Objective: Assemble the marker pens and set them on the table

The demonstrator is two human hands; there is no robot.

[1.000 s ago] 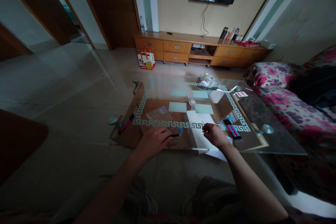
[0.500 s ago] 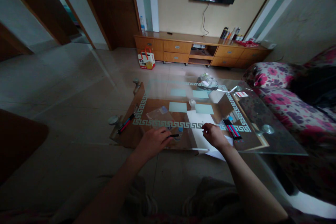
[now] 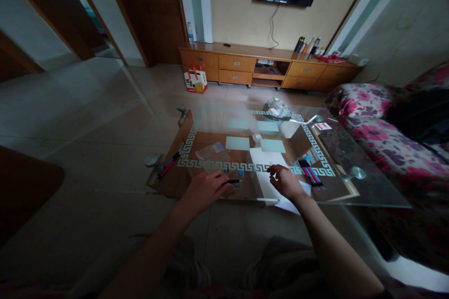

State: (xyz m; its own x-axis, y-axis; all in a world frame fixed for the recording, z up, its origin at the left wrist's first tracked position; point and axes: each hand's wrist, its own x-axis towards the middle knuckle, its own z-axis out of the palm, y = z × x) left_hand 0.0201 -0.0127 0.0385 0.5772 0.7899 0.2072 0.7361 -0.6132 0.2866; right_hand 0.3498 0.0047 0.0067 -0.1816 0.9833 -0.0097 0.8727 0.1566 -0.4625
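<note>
My left hand [image 3: 205, 189] rests on the near edge of the glass coffee table [image 3: 368, 187] and grips a thin black pen [image 3: 233, 181] that points right. My right hand [image 3: 286, 181] lies on a white sheet of paper [image 3: 264, 161], fingers curled with the tips pinched together; whether they hold something small I cannot tell. A bundle of red, blue and black pens [image 3: 310, 173] lies just right of that hand. A small blue-capped item [image 3: 239, 175] sits under the pen tip.
A clear plastic bag [image 3: 212, 152] and two more pens [image 3: 168, 165] lie at the left of the table. A crumpled bag [image 3: 277, 107] sits at its far edge. A floral sofa [image 3: 372, 117] stands to the right, a wooden TV cabinet [image 3: 245, 63] at the far wall.
My right hand has slid slightly left and away from me on the paper. The left hand and its pen have not moved.
</note>
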